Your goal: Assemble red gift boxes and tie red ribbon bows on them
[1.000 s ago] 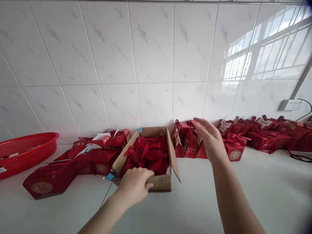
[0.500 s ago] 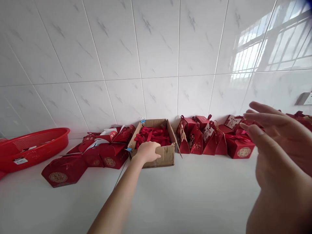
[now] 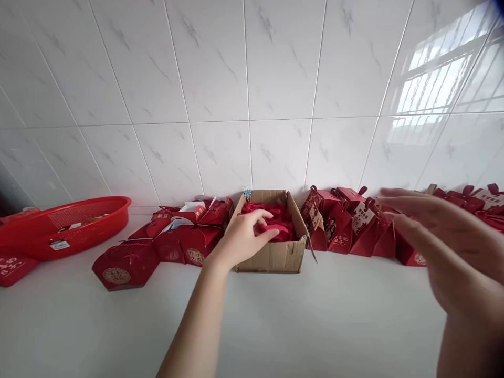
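My left hand [image 3: 248,231] is over the front of an open cardboard box [image 3: 270,260], its thumb and fingers curled around a bright red ribbon [image 3: 280,229]. More red ribbons [image 3: 289,215] lie heaped inside the box, partly hidden by this hand. At the right, my right hand [image 3: 452,247] is raised close to the camera, slightly blurred, with fingers stretched out and nothing in it. Behind it stand dark red gift boxes, one of them [image 3: 407,249] partly covered by its fingers.
Red house-shaped gift boxes [image 3: 364,233] line the wall right of the cardboard box. Hexagonal red boxes [image 3: 128,265] stand to its left, beside a red plastic basket [image 3: 94,231]. A blue binder clip [image 3: 247,192] grips the box's back corner. Everything rests on a white tabletop [image 3: 315,315].
My left hand has gone from the cardboard box's front edge to the ribbons, and a red ribbon now shows between its fingers. The view has turned left. My right hand remains raised.
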`<state>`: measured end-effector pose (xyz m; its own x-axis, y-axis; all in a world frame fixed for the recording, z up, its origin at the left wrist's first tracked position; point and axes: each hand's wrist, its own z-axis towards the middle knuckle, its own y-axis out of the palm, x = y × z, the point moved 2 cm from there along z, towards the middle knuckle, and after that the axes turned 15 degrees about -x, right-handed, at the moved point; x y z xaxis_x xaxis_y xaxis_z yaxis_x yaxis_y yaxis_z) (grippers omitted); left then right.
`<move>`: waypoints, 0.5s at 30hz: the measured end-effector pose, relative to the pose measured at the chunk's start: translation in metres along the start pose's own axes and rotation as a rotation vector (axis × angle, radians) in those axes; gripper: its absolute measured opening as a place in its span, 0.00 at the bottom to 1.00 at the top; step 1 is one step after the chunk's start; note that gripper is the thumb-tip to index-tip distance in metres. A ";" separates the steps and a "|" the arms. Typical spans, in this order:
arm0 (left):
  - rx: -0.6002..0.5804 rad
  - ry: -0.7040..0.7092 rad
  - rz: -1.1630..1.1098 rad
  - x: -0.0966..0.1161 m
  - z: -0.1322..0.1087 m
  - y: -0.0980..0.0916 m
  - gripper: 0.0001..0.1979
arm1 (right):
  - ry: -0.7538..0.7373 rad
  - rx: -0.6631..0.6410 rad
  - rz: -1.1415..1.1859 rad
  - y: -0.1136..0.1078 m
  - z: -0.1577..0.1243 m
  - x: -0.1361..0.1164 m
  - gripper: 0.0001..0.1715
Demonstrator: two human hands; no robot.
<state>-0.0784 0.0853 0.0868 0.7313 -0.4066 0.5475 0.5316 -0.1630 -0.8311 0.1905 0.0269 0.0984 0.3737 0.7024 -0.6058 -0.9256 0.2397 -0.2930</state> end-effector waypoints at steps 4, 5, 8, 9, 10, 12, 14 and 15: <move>0.150 0.249 -0.323 0.030 -0.035 -0.020 0.15 | 0.138 -0.324 0.185 0.037 0.005 0.005 0.14; 0.157 0.266 -0.348 0.037 -0.043 -0.022 0.14 | 0.164 -0.415 0.237 0.047 0.005 0.007 0.16; 0.138 0.334 -0.420 0.056 -0.063 -0.021 0.13 | 0.251 -0.628 0.338 0.075 -0.001 0.008 0.26; 0.119 0.344 -0.443 0.060 -0.067 -0.020 0.13 | 0.272 -0.672 0.367 0.082 -0.003 0.006 0.29; 0.090 0.344 -0.456 0.063 -0.070 -0.018 0.13 | 0.286 -0.705 0.388 0.087 -0.004 0.005 0.28; 0.040 0.326 -0.459 0.066 -0.074 -0.014 0.14 | 0.284 -0.756 0.397 0.091 -0.006 0.001 0.18; 0.054 0.322 -0.459 0.066 -0.075 -0.014 0.14 | 0.269 -0.779 0.381 0.090 -0.006 -0.001 0.14; 0.071 0.331 -0.469 0.066 -0.076 -0.015 0.14 | 0.257 -0.780 0.385 0.088 -0.006 -0.002 0.15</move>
<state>-0.0708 -0.0071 0.1281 0.2439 -0.5665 0.7871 0.8025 -0.3379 -0.4918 0.1091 0.0425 0.0690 0.1353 0.4466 -0.8844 -0.7205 -0.5684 -0.3973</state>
